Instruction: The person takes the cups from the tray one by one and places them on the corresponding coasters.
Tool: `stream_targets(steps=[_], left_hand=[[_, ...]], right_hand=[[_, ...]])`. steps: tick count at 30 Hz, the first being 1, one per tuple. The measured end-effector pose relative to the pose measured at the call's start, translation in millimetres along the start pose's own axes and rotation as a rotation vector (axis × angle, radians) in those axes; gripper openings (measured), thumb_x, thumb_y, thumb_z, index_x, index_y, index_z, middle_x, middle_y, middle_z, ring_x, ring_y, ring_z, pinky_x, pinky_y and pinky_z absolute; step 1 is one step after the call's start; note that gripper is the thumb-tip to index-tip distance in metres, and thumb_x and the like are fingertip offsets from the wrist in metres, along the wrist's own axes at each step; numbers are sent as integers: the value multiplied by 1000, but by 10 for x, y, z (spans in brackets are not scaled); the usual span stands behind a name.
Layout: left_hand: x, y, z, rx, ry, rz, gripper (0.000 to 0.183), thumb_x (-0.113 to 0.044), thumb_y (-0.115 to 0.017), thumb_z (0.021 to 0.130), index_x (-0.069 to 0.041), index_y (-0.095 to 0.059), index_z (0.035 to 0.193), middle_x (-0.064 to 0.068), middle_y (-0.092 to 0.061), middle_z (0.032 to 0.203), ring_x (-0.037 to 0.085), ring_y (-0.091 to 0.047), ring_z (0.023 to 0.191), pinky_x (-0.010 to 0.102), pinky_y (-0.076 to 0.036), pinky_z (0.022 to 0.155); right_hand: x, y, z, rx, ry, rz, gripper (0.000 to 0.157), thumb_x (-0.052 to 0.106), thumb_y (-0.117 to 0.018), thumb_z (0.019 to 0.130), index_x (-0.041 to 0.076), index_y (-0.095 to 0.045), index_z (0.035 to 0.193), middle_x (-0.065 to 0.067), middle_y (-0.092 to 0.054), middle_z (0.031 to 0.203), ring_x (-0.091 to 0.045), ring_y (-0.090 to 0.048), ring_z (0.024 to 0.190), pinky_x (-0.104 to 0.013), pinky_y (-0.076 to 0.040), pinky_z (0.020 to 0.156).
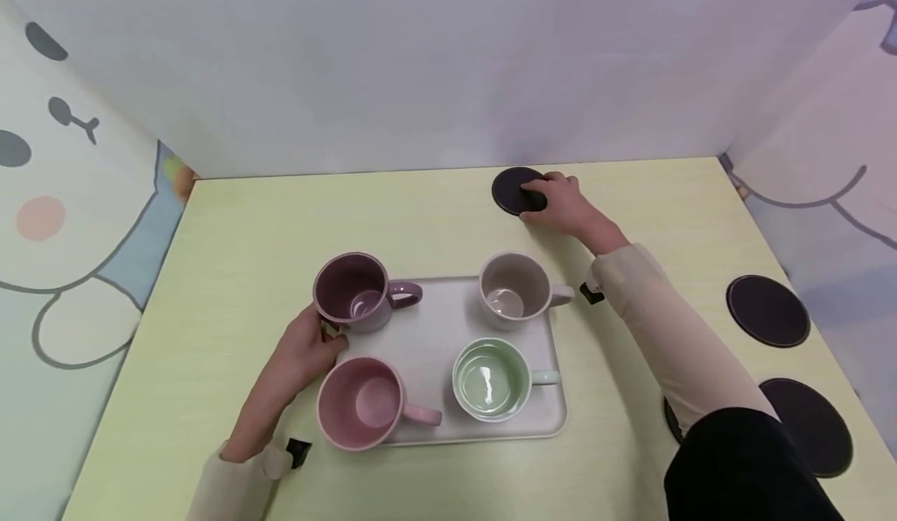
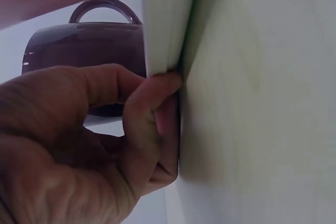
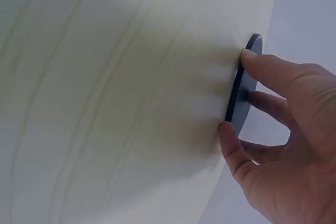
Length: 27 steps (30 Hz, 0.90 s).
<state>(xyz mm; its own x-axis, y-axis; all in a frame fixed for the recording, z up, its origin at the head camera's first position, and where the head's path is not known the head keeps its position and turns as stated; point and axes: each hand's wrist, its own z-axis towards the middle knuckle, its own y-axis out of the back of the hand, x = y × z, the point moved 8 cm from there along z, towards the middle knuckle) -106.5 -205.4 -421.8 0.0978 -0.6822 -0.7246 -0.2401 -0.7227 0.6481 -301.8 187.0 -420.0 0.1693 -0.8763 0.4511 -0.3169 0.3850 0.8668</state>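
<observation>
At the far edge of the table, my right hand (image 1: 564, 208) holds a round black coaster (image 1: 508, 192) by its rim. In the right wrist view its thumb and fingers are bent about the coaster (image 3: 242, 100), which lies flat on the table or very near it. My left hand (image 1: 301, 353) grips the left edge of a white tray (image 1: 434, 322), between a purple mug (image 1: 360, 315) and a pink mug (image 1: 360, 404). The left wrist view shows its fingers curled at the tray's edge (image 2: 163, 30). A grey-beige mug (image 1: 515, 291) and a light green mug (image 1: 492, 381) also stand on the tray.
Along the table's right side lie more black coasters, one at the back (image 1: 767, 311) and another in front (image 1: 813, 427). The right sleeve (image 1: 683, 342) partly covers a further one. A pale wall (image 1: 448, 69) rises behind the table (image 1: 266, 225), with printed panels at both sides.
</observation>
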Motion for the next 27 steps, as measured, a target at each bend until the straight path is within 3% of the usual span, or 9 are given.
stream_targets(steps=[6, 27], left_hand=[[34, 28, -17, -33, 42, 24, 36, -1, -65, 85, -2, -58, 120, 11, -63, 84, 19, -56, 73, 30, -47, 65], [-20, 36, 99, -54, 32, 50, 36, -5, -64, 86, -3, -61, 122, 14, -67, 94, 20, -57, 72, 32, -48, 64]], right_hand=[[32, -21, 67, 3, 5, 1, 65, 29, -70, 99, 6, -47, 155, -35, -26, 164, -58, -21, 148, -69, -32, 119], [-40, -33, 112, 24, 14, -23, 67, 31, -66, 101, 7, -41, 158, -34, -22, 166, -58, -22, 147, -70, -30, 120]])
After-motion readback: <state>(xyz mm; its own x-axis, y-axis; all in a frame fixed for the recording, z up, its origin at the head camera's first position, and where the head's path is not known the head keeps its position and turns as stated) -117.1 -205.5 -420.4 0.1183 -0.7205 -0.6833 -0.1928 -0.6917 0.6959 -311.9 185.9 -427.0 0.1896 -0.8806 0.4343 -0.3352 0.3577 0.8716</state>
